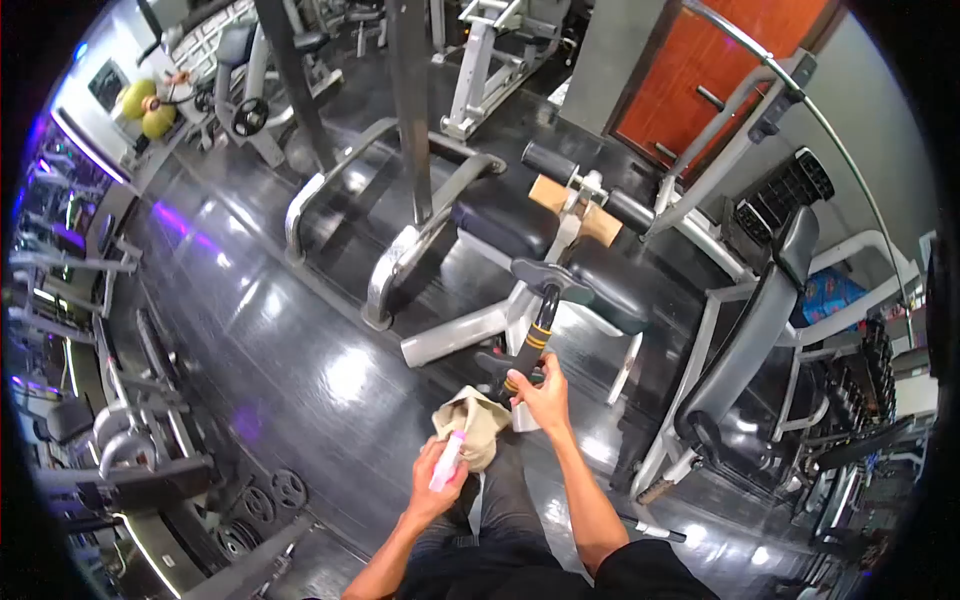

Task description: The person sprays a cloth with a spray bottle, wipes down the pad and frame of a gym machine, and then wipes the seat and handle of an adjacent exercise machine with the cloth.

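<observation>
My left hand [437,480] is closed around a small pale bottle with a pink top [448,462]. A beige cloth [472,425] hangs against the same hand, just beyond the bottle. My right hand [543,393] has its fingers closed on the lower end of a black handle with yellow bands [532,345]. That handle is part of a machine with black padded seats [505,228] and a grey metal frame.
Chrome-footed uprights [400,255] stand beyond the machine. To the right are an inclined bench [735,340] and a long bar [845,140]. Weight plates [290,488] lie at the lower left. An orange door [690,85] is at the back.
</observation>
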Motion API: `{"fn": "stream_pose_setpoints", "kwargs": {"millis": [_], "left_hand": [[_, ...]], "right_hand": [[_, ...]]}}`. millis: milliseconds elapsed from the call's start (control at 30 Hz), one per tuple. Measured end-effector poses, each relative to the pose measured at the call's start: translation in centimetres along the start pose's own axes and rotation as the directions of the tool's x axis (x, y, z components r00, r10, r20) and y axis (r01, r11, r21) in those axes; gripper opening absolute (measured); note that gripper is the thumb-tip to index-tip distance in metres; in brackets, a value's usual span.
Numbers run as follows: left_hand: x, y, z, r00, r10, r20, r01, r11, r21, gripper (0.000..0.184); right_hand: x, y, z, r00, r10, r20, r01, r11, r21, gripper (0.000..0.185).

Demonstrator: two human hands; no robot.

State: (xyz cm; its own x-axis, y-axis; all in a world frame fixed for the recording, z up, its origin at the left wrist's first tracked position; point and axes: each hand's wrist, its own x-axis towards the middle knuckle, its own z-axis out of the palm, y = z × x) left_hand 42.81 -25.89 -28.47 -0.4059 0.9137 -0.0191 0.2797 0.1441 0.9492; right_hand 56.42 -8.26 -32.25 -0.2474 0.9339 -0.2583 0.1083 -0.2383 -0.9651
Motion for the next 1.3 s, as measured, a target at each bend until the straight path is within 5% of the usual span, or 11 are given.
{"fn": "stream_pose_setpoints", "kwargs": {"millis": [100,433,767,1033,1300], "left_hand": [[2.5,1.0,0.8,0.999,0.026,-0.025,-0.028,0.998,-0.053,0.017],[8.5,1.9,1.7,0.989,-0.107,-0.1,0.096,0.99,-0.102,0.014],[11.0,2.1,0.6,0.993,-0.076,-0.094,0.065,0.991,-0.119,0.015],[14.6,2.4,-1.0,0.995,-0.096,-0.032,0.089,0.981,-0.17,0.015],[17.7,0.9,-2.5,0.999,-0.014,0.039,0.019,0.991,-0.131,0.018]], "right_hand": [[4.5,-1.9,-1.5,0.996,-0.089,-0.019,0.088,0.995,-0.037,0.044],[16.0,-1.1,-3.6,0.999,-0.026,0.033,0.027,1.0,-0.013,0.047],[18.7,1.5,-4.7,0.999,0.047,-0.014,-0.046,0.995,0.089,0.04],[18.2,5.6,-4.2,0.995,0.078,-0.061,-0.082,0.994,-0.069,0.036],[17.5,2.2,-3.1,0.991,0.092,-0.094,-0.097,0.994,-0.047,0.036]]}}
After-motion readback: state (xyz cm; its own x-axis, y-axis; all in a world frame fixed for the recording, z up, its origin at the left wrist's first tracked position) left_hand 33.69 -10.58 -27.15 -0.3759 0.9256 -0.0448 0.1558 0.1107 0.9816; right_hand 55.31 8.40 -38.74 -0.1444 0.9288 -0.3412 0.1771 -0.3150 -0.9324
